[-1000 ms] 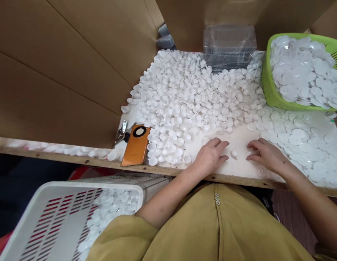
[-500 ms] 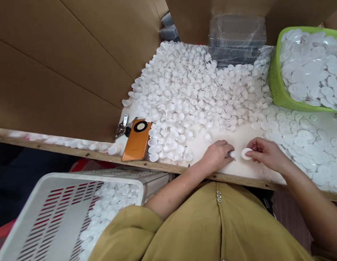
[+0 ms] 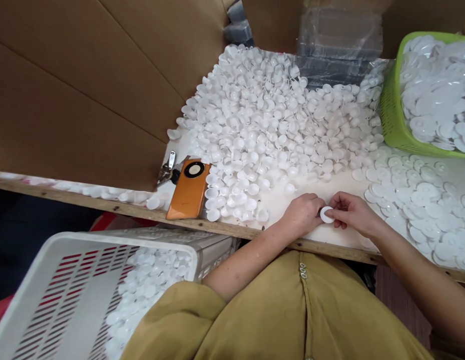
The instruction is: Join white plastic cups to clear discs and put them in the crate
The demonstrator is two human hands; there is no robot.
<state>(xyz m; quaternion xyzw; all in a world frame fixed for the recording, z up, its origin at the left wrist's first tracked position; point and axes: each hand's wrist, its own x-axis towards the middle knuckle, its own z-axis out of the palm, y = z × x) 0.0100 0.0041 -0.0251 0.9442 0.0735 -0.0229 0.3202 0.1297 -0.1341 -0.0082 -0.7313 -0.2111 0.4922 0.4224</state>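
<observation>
My right hand (image 3: 347, 214) pinches a round white plastic disc (image 3: 327, 215), like a small saucer, by its right edge. Close against the disc's left side is my left hand (image 3: 303, 212), its fingers closed around a small white plastic cup that the disc and fingers now hide. Both hands rest low over the white tabletop (image 3: 311, 186), by its front edge. Beyond my left hand spreads a big heap of small white cups (image 3: 262, 120), some showing little handles. Flat white discs (image 3: 423, 195) lie scattered to the right of my right hand.
A green basket (image 3: 390, 107) full of white discs stands at the back right. An orange phone (image 3: 187, 197) and keys (image 3: 167, 170) lie at left, beside a cardboard panel (image 3: 78, 100). Below the wooden edge sits a white crate (image 3: 123, 240) holding more white pieces. Plastic-wrapped blocks (image 3: 339, 40) stand behind.
My right hand has moved left with the disc, bringing it up against my left hand, which has stayed almost in place. The view has shifted slightly.
</observation>
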